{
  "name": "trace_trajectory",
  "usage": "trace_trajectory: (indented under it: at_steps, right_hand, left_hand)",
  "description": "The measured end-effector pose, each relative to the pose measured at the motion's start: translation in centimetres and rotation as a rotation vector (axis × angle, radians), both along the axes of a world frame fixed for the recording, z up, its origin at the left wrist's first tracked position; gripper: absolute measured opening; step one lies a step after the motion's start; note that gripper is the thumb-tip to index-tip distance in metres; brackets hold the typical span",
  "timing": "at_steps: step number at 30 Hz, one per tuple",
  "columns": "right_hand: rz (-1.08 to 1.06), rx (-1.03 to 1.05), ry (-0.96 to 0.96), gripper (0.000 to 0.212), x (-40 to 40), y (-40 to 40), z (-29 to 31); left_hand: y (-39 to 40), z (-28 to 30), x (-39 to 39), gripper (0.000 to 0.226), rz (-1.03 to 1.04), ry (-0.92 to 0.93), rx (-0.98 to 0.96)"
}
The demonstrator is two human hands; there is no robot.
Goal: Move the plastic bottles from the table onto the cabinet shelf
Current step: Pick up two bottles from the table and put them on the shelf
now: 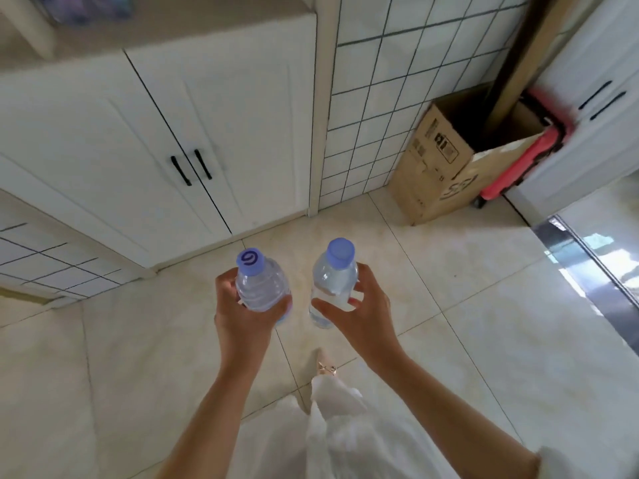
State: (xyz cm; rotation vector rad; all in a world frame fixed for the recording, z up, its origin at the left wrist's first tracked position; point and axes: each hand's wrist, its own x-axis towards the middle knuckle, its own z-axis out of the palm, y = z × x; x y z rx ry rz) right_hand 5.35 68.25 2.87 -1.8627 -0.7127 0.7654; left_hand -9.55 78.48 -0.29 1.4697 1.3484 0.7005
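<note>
I carry two clear plastic bottles with light blue caps, both upright over the floor. My left hand (pixel 242 312) grips the left bottle (pixel 261 288) round its ribbed body. My right hand (pixel 359 312) holds the right bottle (pixel 333 278), thumb and fingers curled round its middle. Ahead stands a white cabinet (pixel 155 133) with two closed doors and black handles. Above it, at the top left, a beige shelf surface (pixel 193 19) shows, with blurred purple packaging on it.
A tall open cardboard box (pixel 435 160) stands against the tiled wall at the right, with a red cart (pixel 515 167) beside it. Another white cabinet (pixel 594 108) is at the far right. Pale floor tiles lie below me; my shoe and white clothing show at the bottom.
</note>
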Motion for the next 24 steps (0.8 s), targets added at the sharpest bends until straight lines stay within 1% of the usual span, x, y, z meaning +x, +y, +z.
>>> trace_trajectory:
  at_steps: [2, 5, 8, 13, 15, 21, 24]
  right_hand:
    - [0.063, 0.013, -0.016, 0.058, 1.7, 3.2, 0.4]
    - [0.127, 0.037, -0.035, 0.062, 3.2, 7.0, 0.8]
    - [0.196, 0.038, -0.038, 0.063, 4.2, 12.3, 1.3]
    - [0.266, 0.041, -0.048, 0.064, 4.1, 20.7, 1.4]
    - [0.287, 0.044, -0.048, 0.064, 3.8, 23.8, 1.5]
    - [0.278, 0.045, -0.057, 0.059, 2.2, 34.2, 2.5]
    - [0.266, 0.072, -0.049, 0.058, 1.8, 38.7, 3.7]
  left_hand:
    - [2.2, 0.4, 1.0, 0.06, 0.065, -0.024, 0.003]
    - [4.5, 1.2, 2.1, 0.056, 0.134, -0.031, 0.016]
    - [7.9, 2.8, 2.9, 0.056, 0.288, -0.038, 0.033]
    - [15.2, 3.2, 2.7, 0.048, 0.337, -0.074, 0.03]
    - [17.9, 3.5, 2.4, 0.051, 0.371, -0.082, 0.035]
    - [28.3, 5.2, 0.6, 0.057, 0.366, -0.089, 0.024]
    - [32.9, 6.7, 0.3, 0.054, 0.355, -0.117, 0.043]
